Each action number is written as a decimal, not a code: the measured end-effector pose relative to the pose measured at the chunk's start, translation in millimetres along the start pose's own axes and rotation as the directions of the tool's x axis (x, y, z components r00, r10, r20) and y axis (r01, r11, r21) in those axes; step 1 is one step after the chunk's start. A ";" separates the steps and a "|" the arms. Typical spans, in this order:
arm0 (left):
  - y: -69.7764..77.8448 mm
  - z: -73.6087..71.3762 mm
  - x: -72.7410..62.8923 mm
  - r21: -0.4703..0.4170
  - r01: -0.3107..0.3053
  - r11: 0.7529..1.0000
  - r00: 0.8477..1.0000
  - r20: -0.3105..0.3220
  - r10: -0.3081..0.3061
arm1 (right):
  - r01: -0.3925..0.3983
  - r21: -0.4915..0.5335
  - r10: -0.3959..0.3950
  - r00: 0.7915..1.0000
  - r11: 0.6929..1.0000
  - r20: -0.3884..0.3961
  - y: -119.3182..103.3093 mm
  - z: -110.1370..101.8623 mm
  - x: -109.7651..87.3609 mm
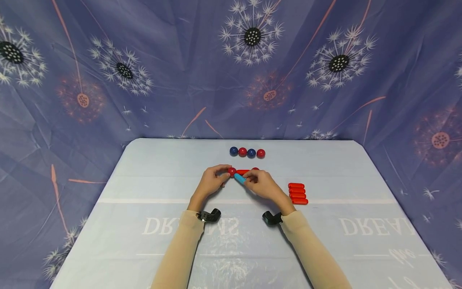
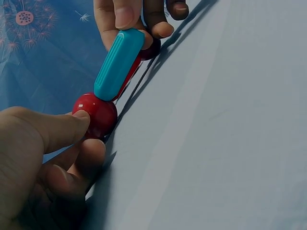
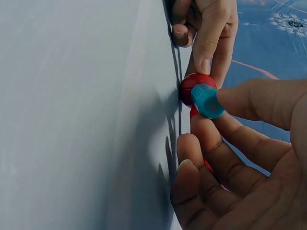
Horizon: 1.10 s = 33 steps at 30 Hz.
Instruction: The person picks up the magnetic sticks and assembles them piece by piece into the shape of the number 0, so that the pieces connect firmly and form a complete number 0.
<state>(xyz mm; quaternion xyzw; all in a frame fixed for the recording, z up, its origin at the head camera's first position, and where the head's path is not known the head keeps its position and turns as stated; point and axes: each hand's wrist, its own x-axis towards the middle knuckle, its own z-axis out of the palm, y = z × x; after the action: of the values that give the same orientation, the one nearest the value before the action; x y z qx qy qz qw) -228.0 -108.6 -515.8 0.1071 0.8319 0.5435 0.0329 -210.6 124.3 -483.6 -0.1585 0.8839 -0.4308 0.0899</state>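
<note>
My left hand (image 1: 211, 179) pinches a red ball (image 2: 97, 115) between thumb and fingers, low over the table. In my right hand (image 1: 262, 184) a light blue rod (image 1: 240, 178) is held between thumb and fingers; its far end meets the red ball in the left wrist view. A red rod (image 1: 242, 171) runs from that ball toward another red ball (image 1: 255, 169), which the right hand partly covers. Seen end-on in the right wrist view, the blue rod (image 3: 207, 101) overlaps the red ball (image 3: 196, 86).
Behind the hands, a row of dark blue and red balls (image 1: 251, 153) lies on the white table (image 1: 151, 184). Several red rods (image 1: 298, 196) are stacked side by side right of the right hand. A patterned blue cloth (image 1: 202, 72) hangs behind the table.
</note>
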 end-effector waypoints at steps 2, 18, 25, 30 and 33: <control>-0.3 -0.2 0.0 -0.003 -0.002 1.000 1.000 0.002 0.002 | 0.005 0.007 -0.005 1.000 1.000 0.003 -0.9 0.5 -0.6; -2.2 -0.7 -0.1 0.008 -0.007 1.000 1.000 -0.004 0.007 | 0.030 0.061 -0.031 0.999 0.998 0.011 -6.0 11.5 -1.5; -3.3 0.5 0.8 0.021 -0.016 1.000 1.000 0.000 0.016 | 0.024 0.077 -0.026 0.999 0.997 0.026 -7.3 17.7 -1.5; -2.9 0.4 0.6 0.023 -0.015 1.000 1.000 0.000 0.015 | 0.023 0.087 -0.026 0.999 0.996 0.038 -8.8 21.5 -1.1; -1.9 0.0 0.2 0.020 -0.010 1.000 1.000 -0.001 0.010 | 0.032 0.092 -0.036 0.998 0.995 0.043 -9.1 23.1 -0.6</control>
<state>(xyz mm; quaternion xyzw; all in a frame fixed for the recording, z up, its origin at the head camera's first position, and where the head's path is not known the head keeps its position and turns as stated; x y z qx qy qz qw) -228.4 -109.3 -517.6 0.1115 0.8367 0.5354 0.0287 -201.3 102.3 -490.6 -0.1789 0.8582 -0.4685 0.1092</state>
